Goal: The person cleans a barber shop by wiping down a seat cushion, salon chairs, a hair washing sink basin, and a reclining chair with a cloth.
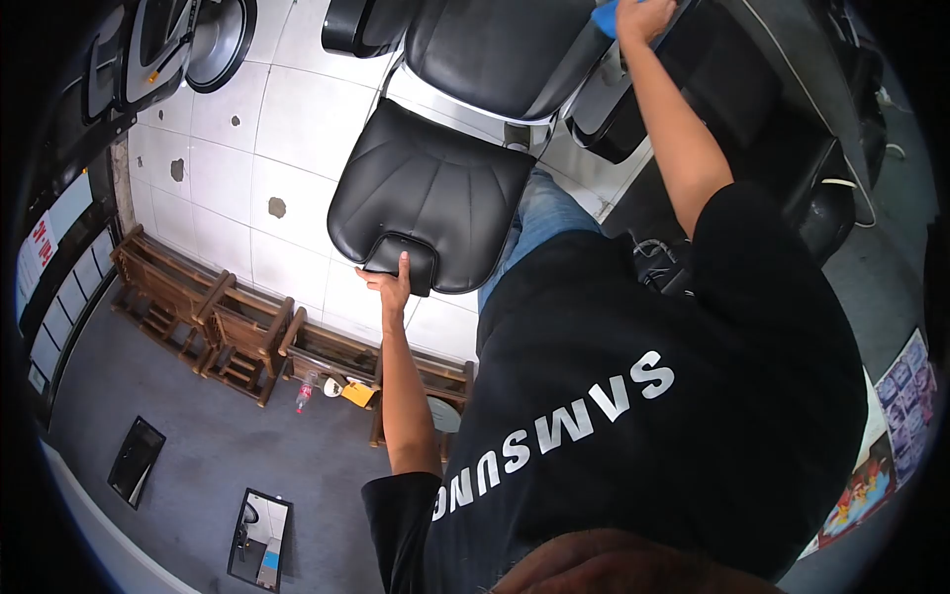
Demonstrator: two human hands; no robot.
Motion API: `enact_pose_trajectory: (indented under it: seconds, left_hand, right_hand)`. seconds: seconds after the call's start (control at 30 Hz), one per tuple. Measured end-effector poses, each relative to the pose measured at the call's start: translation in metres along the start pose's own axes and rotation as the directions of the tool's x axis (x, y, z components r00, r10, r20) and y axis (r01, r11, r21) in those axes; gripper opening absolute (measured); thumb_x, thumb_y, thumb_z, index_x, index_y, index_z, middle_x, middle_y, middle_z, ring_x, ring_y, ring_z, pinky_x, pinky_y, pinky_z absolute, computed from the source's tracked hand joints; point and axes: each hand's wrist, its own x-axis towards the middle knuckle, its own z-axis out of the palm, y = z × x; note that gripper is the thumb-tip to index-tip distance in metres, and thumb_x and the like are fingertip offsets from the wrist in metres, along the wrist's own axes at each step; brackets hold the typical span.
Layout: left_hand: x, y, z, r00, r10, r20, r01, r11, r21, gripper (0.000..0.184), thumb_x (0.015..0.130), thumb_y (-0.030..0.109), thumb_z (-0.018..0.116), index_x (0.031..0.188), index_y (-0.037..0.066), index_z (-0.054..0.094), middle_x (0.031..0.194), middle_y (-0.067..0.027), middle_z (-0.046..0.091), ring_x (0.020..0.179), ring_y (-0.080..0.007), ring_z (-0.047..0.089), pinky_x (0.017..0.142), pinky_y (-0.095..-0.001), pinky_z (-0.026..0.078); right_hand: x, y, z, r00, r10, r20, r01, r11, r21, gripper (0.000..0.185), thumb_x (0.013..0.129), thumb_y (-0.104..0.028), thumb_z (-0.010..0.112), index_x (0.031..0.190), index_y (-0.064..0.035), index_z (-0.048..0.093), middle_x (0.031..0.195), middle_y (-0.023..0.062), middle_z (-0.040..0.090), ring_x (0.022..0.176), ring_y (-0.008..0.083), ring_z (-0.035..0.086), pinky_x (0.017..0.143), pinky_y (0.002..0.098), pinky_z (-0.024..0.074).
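Note:
A black padded barber chair [495, 49] is in front of me, with a pleated black cushion [426, 178] on its near side. My left hand [389, 285] is at that cushion's near edge, gripping the small raised pad [408, 255] set into it; the thumb lies on top and the fingers reach around the edge. At the top of the view, my right hand [645, 18] is closed around a blue cloth [605, 19] beside the chair's right side. Part of the cloth is cut off by the frame edge.
Wooden chairs [237, 332] line the wall at the lower left, with a plastic bottle [305, 394] near them. A second dark chair [782, 188] is on the right, with a white cable [792, 74] near it. White floor tiles [302, 119] have dark chipped spots.

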Motion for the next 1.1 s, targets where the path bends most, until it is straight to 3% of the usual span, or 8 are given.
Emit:
enact_pose_trajectory:
  seconds: [0.1, 0.17, 0.23, 0.3, 0.37, 0.47, 0.83, 1.1]
  left_hand:
    - [0.000, 0.001, -0.001, 1.000, -0.002, -0.004, 0.002, 1.000, 0.016, 0.138, 0.086, 0.056, 0.076, 0.148, -0.013, -0.026, 0.140, -0.0540, 0.009, 0.132, -0.0583, 0.037, 0.110, -0.0525, 0.038]
    - [0.000, -0.001, 0.000, 1.000, -0.010, -0.010, 0.010, 1.000, 0.021, 0.137, 0.086, 0.056, 0.076, 0.149, -0.011, -0.026, 0.142, -0.0522, 0.009, 0.133, -0.0564, 0.037, 0.111, -0.0519, 0.037]
    - [0.001, -0.002, 0.002, 1.000, -0.023, -0.019, 0.023, 1.000, 0.004, 0.136, 0.086, 0.056, 0.077, 0.151, -0.007, -0.025, 0.145, -0.0488, 0.011, 0.136, -0.0522, 0.035, 0.112, -0.0505, 0.036]
    - [-0.001, 0.001, 0.001, 0.999, -0.037, -0.004, 0.037, 0.999, -0.013, 0.136, 0.086, 0.056, 0.076, 0.151, -0.007, -0.025, 0.146, -0.0488, 0.011, 0.136, -0.0523, 0.036, 0.112, -0.0506, 0.036]
    - [0.000, 0.001, 0.001, 0.999, -0.050, 0.005, 0.050, 0.999, -0.012, 0.137, 0.086, 0.057, 0.076, 0.151, -0.006, -0.026, 0.146, -0.0489, 0.011, 0.136, -0.0525, 0.036, 0.113, -0.0506, 0.035]
    - [0.006, -0.010, 0.001, 0.999, -0.043, -0.001, 0.043, 0.999, 0.014, 0.139, 0.085, 0.059, 0.076, 0.150, -0.008, -0.027, 0.144, -0.0506, 0.011, 0.135, -0.0549, 0.036, 0.112, -0.0514, 0.036]
    - [0.001, -0.005, 0.003, 0.999, 0.032, -0.024, -0.034, 0.997, -0.068, 0.138, 0.086, 0.056, 0.077, 0.149, -0.012, -0.025, 0.140, -0.0546, 0.010, 0.130, -0.0598, 0.039, 0.110, -0.0532, 0.039]
    - [0.000, -0.004, 0.003, 0.999, 0.029, -0.032, -0.030, 0.999, -0.044, 0.138, 0.085, 0.056, 0.077, 0.149, -0.011, -0.025, 0.139, -0.0551, 0.009, 0.129, -0.0605, 0.039, 0.110, -0.0545, 0.038]
  right_hand:
    - [0.043, -0.071, -0.078, 0.916, 0.261, 0.306, -0.291, 0.955, 0.057, 0.036, 0.094, -0.029, 0.065, 0.119, -0.0032, 0.061, 0.117, 0.0279, 0.066, 0.111, 0.0430, 0.062, 0.094, 0.0480, 0.0485]
    - [0.054, -0.033, -0.063, 0.867, 0.180, 0.464, -0.146, 0.983, -0.108, 0.061, 0.077, -0.035, 0.085, 0.114, 0.0080, 0.062, 0.110, 0.0279, 0.069, 0.101, 0.0462, 0.067, 0.091, 0.0522, 0.0518]
    - [0.046, 0.020, -0.047, 0.411, 0.264, 0.873, -0.473, 0.880, -0.043, 0.068, 0.076, -0.043, 0.086, 0.114, 0.0097, 0.066, 0.111, 0.0299, 0.070, 0.103, 0.0440, 0.070, 0.091, 0.0505, 0.0539]
    - [0.022, 0.014, -0.062, 0.178, 0.273, 0.945, -0.214, 0.948, -0.233, 0.083, 0.074, -0.050, 0.086, 0.125, 0.0105, 0.059, 0.119, 0.0299, 0.068, 0.110, 0.0396, 0.068, 0.097, 0.0488, 0.0518]
    - [-0.037, 0.024, -0.045, 0.420, 0.323, 0.848, 0.148, 0.898, -0.415, 0.086, 0.080, -0.047, 0.080, 0.141, 0.0049, 0.047, 0.130, 0.0263, 0.061, 0.116, 0.0365, 0.064, 0.098, 0.0504, 0.0499]
    - [-0.088, -0.002, -0.058, 0.474, 0.141, 0.869, 0.626, 0.641, -0.445, 0.071, 0.090, -0.035, 0.069, 0.148, -0.0051, 0.041, 0.142, 0.0211, 0.050, 0.123, 0.0341, 0.058, 0.099, 0.0495, 0.0462]
    - [-0.140, 0.025, -0.066, 0.343, -0.196, 0.919, 0.859, 0.462, -0.222, 0.029, 0.096, -0.021, 0.052, 0.117, -0.0122, 0.071, 0.119, 0.0104, 0.062, 0.114, 0.0294, 0.058, 0.095, 0.0473, 0.0406]
    - [-0.141, 0.014, -0.059, 0.023, 0.362, 0.932, 0.919, 0.359, -0.161, 0.051, 0.093, -0.028, 0.051, 0.141, -0.0102, 0.061, 0.155, 0.0137, 0.048, 0.143, 0.0322, 0.044, 0.113, 0.0510, 0.0279]
